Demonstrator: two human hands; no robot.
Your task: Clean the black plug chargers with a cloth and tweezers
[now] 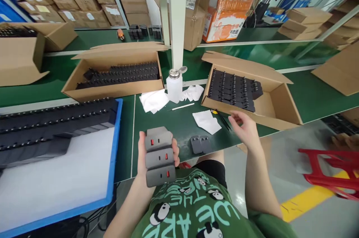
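My left hand (146, 155) is closed around a row of three grey charger blocks (159, 156) with red ports, held upright over the table's near edge. My right hand (246, 127) hovers with its fingers spread and loosely curled, holding nothing, just in front of the right cardboard box (280, 107) of black parts and beside thin black tweezers (224, 121). Two more grey charger blocks (200, 143) lie on the green mat between my hands. A white wipe (206, 121) lies near the right hand.
A white dispenser bottle (174, 86) stands mid-table among crumpled wipes (153, 100), with a thin white stick (182, 107) beside it. A left cardboard box (112, 90) holds black parts. A blue tray (116, 144) with foam and black parts sits at left. A red stool (328, 170) is at right.
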